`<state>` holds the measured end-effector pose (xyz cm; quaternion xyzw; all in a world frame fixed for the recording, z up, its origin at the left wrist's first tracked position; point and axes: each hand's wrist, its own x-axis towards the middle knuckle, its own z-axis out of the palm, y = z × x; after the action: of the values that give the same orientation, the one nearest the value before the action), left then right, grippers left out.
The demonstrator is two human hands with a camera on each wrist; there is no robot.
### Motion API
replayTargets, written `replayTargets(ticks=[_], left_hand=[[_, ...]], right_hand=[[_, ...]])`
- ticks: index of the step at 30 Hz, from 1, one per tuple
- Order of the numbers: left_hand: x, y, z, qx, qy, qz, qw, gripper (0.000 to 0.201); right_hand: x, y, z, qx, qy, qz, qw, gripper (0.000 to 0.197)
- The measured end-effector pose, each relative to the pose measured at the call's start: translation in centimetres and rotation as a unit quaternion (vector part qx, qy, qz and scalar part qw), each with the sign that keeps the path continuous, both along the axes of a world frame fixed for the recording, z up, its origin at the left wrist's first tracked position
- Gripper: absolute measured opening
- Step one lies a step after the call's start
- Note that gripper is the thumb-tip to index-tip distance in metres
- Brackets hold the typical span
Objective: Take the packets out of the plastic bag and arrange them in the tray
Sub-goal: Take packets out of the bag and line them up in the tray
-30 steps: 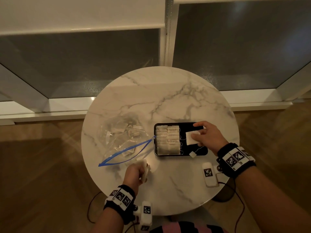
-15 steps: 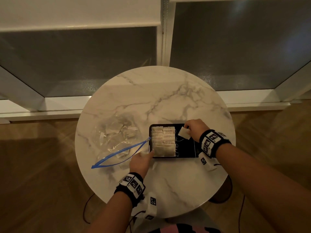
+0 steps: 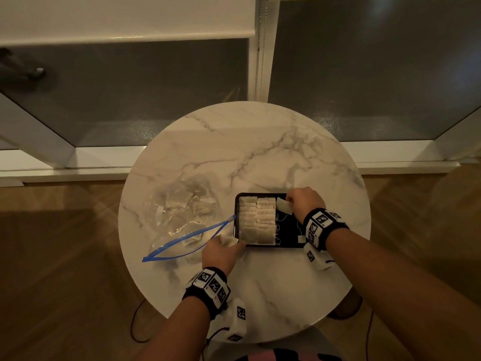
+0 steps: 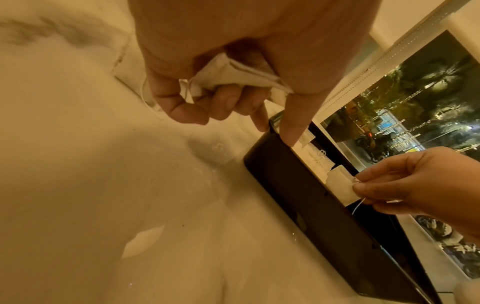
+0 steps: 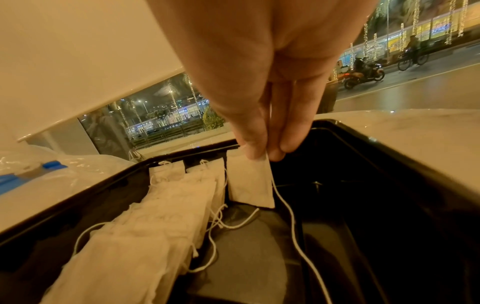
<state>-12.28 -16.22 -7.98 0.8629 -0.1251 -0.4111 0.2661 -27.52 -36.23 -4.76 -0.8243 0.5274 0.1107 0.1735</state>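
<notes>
right hand (image 3: 303, 201) pinching a packet (image 5: 250, 181) over the tray's (image 3: 289, 246) far edge | left hand (image 3: 221, 252) clutching crumpled packets (image 4: 233, 76), finger on tray's near corner | two rows of packets (image 3: 257, 220) in tray | plastic bag (image 3: 182, 217) left of tray

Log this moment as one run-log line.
right hand: pinching packet over tray, beside two filled rows | left hand: holding spare packets, fingertip on tray edge | plastic bag: packets remain
</notes>
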Motion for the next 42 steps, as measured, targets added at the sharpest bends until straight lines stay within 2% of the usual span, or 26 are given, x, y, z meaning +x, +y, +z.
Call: replayTargets(ticks=[5,8,10,14,18,20,24,28,32,37,40,42], left_hand=[[0.1,0.1,-0.5,-0.001,0.001,-0.002,1.000,0.053],[0.2,0.1,-0.7,-0.010,0.004,0.002,1.000,0.032],[0.3,0.2,-1.0,-0.016,0.008,-0.001,1.000,0.028],[0.3,0.2,-1.2,-0.012,0.003,-0.003,1.000,0.049],[0.4,0.2,-1.5,-0.008,-0.011,-0.011,1.000,0.052],[0.4,0.1,-1.6,-0.006,-0.008,-0.009,1.000,0.060],[0.5,0.1,-1.5,-0.010,-0.011,-0.010,1.000,0.049],[0.4,0.2,-1.4,-0.004,-0.017,-0.015,1.000,0.057],[0.5,0.1,-1.3,-0.004,-0.015,-0.016,1.000,0.043],[0.4,0.2,-1.5,-0.003,-0.015,-0.013,1.000,0.055],[0.3,0.1,-1.4,0.000,-0.015,-0.011,1.000,0.070],[0.3,0.0,-1.2,0.003,-0.020,-0.013,1.000,0.069]], right_hand=[[0.3,0.0,-0.2,-0.008,0.014,0.011,1.000,0.024],[0.4,0.1,-0.4,-0.024,0.034,0.027,0.999,0.023],[0.4,0.1,-0.5,-0.029,0.040,0.029,0.998,0.024],[0.2,-0.3,-0.4,-0.018,0.030,0.004,0.999,0.029],[-0.3,-0.8,-0.5,-0.002,0.020,-0.016,1.000,0.033],[-0.4,-1.1,-0.6,0.010,0.019,-0.015,1.000,0.036],[-0.1,-1.4,-0.8,0.019,0.019,-0.017,1.000,0.032],[0.3,-1.1,-1.1,0.001,0.029,-0.009,1.000,0.026],[0.5,-0.7,-1.6,-0.031,0.018,-0.016,0.999,0.020],[0.4,-0.5,-2.0,-0.047,0.008,-0.024,0.999,0.018],[0.1,-0.5,-2.1,-0.047,-0.022,-0.033,0.998,0.014],[0.1,-0.6,-2.4,-0.048,-0.042,-0.039,0.997,0.008]])
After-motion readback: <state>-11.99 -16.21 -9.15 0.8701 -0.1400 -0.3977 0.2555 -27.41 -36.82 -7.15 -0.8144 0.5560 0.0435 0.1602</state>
